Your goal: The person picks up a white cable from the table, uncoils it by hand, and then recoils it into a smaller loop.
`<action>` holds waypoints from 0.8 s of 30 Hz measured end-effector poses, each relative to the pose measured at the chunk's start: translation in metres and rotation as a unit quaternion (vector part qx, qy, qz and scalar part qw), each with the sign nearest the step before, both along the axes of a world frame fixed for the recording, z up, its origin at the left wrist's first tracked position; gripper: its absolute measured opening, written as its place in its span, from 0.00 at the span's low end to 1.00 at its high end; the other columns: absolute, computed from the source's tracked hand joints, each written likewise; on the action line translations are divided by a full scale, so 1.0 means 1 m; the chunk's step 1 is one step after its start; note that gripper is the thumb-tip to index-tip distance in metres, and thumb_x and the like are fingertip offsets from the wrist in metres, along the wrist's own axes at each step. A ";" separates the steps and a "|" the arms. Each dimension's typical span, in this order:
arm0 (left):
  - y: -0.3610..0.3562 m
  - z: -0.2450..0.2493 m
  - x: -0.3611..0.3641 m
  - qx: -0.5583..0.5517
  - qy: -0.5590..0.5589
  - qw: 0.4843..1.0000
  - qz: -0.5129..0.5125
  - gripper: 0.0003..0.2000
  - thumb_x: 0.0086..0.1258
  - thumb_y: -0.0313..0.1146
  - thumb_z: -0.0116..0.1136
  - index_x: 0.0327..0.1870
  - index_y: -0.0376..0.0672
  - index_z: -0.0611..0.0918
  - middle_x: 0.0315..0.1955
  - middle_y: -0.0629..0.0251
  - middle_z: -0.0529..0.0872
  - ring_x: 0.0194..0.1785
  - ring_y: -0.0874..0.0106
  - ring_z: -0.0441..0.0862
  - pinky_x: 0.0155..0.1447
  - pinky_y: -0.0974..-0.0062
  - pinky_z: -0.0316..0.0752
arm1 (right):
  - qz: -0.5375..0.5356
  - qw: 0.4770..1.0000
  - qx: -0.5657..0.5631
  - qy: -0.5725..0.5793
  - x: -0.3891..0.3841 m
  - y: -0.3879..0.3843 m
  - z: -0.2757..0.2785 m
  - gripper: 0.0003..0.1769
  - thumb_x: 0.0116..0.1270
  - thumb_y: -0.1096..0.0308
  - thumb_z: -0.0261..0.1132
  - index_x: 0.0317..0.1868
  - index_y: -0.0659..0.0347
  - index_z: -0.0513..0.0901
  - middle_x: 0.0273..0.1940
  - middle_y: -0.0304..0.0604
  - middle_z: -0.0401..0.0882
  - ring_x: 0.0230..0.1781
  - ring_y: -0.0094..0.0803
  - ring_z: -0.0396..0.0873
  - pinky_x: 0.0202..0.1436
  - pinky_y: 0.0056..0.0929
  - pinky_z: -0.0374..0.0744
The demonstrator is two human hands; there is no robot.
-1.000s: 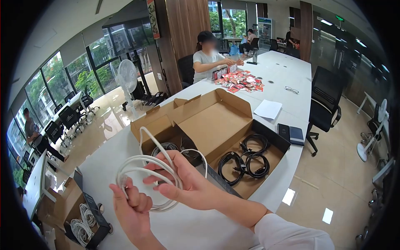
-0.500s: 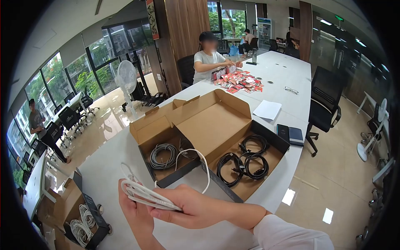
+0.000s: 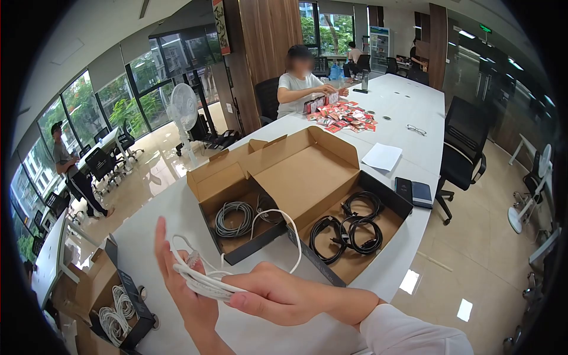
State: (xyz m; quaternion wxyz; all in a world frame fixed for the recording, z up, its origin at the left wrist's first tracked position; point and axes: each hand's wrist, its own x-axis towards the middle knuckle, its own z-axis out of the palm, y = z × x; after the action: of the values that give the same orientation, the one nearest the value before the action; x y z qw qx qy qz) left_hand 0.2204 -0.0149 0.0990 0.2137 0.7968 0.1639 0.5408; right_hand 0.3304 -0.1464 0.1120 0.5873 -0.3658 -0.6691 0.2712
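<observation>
A coiled white cable (image 3: 207, 285) is gripped at its right side by my right hand (image 3: 278, 296), thumb on top. Against the coil's left side is my left hand (image 3: 189, 296), its index finger stretched up and the fingers apart. One strand of the cable loops from the coil over to the smaller open box (image 3: 236, 255), where a grey cable coil (image 3: 234, 219) lies. Beside it the larger open box (image 3: 378, 260) holds several black cable coils (image 3: 362, 234).
Farther along the white table (image 3: 408, 124), a seated person (image 3: 296, 89) handles red packets (image 3: 349, 117). Paper (image 3: 381, 157), a phone (image 3: 403, 191), a notebook (image 3: 421, 194) and glasses (image 3: 416, 129) lie to the right. At lower left stands a box (image 3: 139, 322) of white cables (image 3: 115, 319).
My left fingers have opened and stretched upward from the coil, which my right hand still holds. The person standing at the far left has shifted slightly right.
</observation>
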 end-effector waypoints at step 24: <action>0.014 -0.023 -0.024 -0.433 -0.067 0.687 -0.579 0.25 0.68 0.55 0.58 0.20 0.45 0.68 0.09 0.73 0.65 0.10 0.79 0.57 0.20 0.74 0.63 | -0.040 0.949 -0.036 0.312 0.012 0.012 -0.010 0.19 0.78 0.59 0.49 0.29 0.60 0.71 0.23 0.29 0.66 0.19 0.13 0.58 0.23 0.18 0.60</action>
State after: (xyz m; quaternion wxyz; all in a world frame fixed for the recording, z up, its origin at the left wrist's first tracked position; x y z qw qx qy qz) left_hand 0.1967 -0.0007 0.0756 0.8164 0.5136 -0.1290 0.2303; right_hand 0.3427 -0.1342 0.1023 0.7635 -0.3101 -0.4271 0.3721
